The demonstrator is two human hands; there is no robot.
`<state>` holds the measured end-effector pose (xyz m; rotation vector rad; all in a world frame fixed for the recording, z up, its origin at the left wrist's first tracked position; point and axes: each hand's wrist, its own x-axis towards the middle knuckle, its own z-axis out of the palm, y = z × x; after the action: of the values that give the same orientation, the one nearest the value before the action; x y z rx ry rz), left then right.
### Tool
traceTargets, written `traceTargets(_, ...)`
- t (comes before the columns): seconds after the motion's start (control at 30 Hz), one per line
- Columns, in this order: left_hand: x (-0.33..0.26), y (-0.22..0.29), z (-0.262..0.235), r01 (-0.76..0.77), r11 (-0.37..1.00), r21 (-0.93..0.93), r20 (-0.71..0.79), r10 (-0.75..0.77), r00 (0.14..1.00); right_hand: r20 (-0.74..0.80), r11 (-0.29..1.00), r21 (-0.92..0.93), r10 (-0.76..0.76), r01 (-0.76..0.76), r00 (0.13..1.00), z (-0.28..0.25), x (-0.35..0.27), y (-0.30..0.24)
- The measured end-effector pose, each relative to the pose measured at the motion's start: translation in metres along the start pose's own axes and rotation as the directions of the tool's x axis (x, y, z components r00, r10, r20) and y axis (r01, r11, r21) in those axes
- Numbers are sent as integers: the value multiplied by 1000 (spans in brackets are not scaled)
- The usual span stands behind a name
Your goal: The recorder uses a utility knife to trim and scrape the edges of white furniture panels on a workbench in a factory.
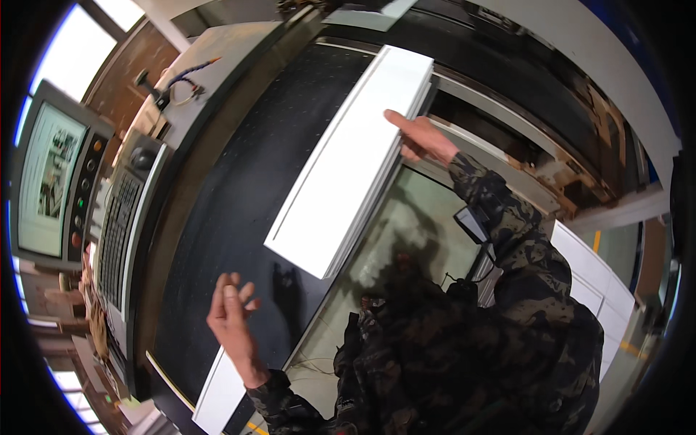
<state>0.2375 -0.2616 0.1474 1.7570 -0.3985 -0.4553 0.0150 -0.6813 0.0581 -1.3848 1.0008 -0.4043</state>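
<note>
A stack of long white panels (355,156) lies slantwise over the black tabletop (250,156), its layered edge along the side nearer me. My right hand (424,138) grips that edge toward the far end, thumb on the top face and fingers curled down at the side. Above the tabletop, to the left of the stack's near end, my left hand (233,319) is raised with loosely bent fingers that hold nothing. It does not touch the panels. Another white panel (221,391) lies partly in view below my left wrist.
At the left stand a monitor (51,181) with a row of buttons, a keyboard (119,239) and a mouse (142,158). A blue hose (192,70) lies on the ledge beyond. More white panels (591,283) stand behind me at right. Machine rails (500,109) run along the far right.
</note>
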Motion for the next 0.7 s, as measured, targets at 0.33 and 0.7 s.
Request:
traceTargets(0.33, -43, -161, -10, -102, 969, 227, 31, 98, 995, -462, 849, -525, -349, 66, 815, 22, 11, -13)
traceTargets(0.7, -52, -176, 1, -248, 916, 314, 37, 250, 968, -515, 970, -227, -199, 91, 834, 19, 15, -5)
